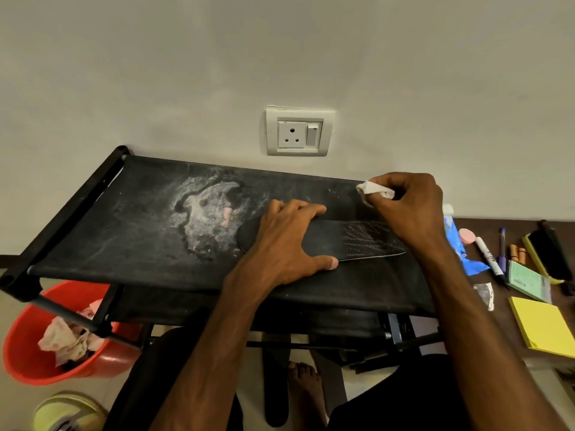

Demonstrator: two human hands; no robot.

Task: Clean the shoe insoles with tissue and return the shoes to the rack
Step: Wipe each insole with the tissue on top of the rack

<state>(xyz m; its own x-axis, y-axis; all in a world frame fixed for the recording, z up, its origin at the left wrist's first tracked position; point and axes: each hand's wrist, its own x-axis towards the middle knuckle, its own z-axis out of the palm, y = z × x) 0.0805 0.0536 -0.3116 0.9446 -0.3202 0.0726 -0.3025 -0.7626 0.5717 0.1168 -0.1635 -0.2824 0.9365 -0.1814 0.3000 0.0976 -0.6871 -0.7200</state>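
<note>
A black insole point(348, 241) lies flat on the top fabric shelf of the black shoe rack point(130, 231), its right end patterned with pale lines. My left hand point(289, 241) presses down on the insole's left part with fingers spread. My right hand point(410, 203) hovers above the insole's right end and pinches a crumpled white tissue point(375, 189). Another dark insole point(275, 381) lies on the floor under the rack, beside my bare foot point(306, 387).
A whitish dusty stain point(205, 219) marks the shelf's middle. A red bucket point(37, 346) with used tissues stands at lower left. On the brown table at right lie yellow sticky notes point(541, 325), markers point(490, 256), a brush point(547, 253) and a blue packet point(460, 244). A wall socket point(297, 132) sits behind.
</note>
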